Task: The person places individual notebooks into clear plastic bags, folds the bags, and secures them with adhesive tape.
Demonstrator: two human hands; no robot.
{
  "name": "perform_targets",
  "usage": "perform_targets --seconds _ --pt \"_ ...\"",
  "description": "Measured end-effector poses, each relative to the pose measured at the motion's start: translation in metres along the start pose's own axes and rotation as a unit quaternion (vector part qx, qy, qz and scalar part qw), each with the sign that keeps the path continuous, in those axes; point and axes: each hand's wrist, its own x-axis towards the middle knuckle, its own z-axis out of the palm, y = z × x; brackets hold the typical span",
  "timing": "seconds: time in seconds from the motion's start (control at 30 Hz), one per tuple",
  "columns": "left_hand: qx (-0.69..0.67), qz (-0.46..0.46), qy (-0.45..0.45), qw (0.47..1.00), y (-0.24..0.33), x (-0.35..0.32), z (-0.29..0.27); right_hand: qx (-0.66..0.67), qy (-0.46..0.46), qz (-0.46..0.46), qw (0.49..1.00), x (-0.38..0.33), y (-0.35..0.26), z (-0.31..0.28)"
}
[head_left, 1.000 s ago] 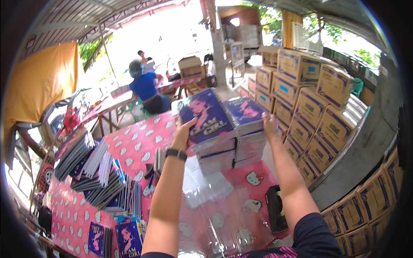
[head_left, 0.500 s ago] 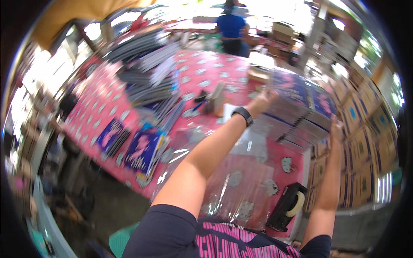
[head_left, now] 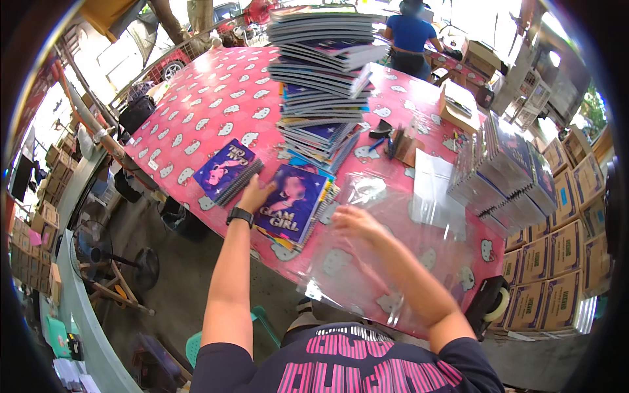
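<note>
Two short piles of spiral notebooks lie near the table's front left edge, a smaller one (head_left: 226, 171) and a larger one (head_left: 288, 203) with a purple cover on top. My left hand (head_left: 254, 196) is at the larger pile's left edge, fingers stretched out and touching it. Over a clear plastic sheet (head_left: 357, 265) hovers my right hand (head_left: 357, 223), loosely bent and apparently holding nothing, just right of that pile. Along the table's right side stands a block of stacked spiral notebooks (head_left: 501, 173), untouched by either hand.
A tall, uneven notebook stack (head_left: 327, 78) rises behind the piles. A black tape dispenser (head_left: 488, 304) sits at the near right corner, with white paper (head_left: 432, 190) beside the notebook block. Cartons (head_left: 547, 268) are piled at right; a person in blue (head_left: 411, 36) is at the back.
Both hands have let go of the notebook block at the right and moved left to the front piles. My view has turned too.
</note>
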Motion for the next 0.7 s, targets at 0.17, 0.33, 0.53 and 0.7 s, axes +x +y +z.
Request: perform_targets --seconds 0.17,0.33,0.53,0.7 --pt "0.09 -0.021 -0.105 0.99 0.001 0.003 0.013 0.249 0.137 0.003 0.959 0.077 0.062 0.055" --pt "-0.155 -0.11 -0.286 0.939 0.016 0.007 -0.034 0.188 0.112 0.022 0.976 0.086 0.033 0.104" --pt "-0.27 -0.18 -0.354 0.877 0.002 0.0 -0.05 -0.004 0.283 -0.057 0.957 0.125 0.08 0.091" --pt "-0.357 -0.136 -0.308 0.871 0.013 -0.036 -0.041 0.188 0.203 -0.028 0.961 0.083 0.033 0.116"
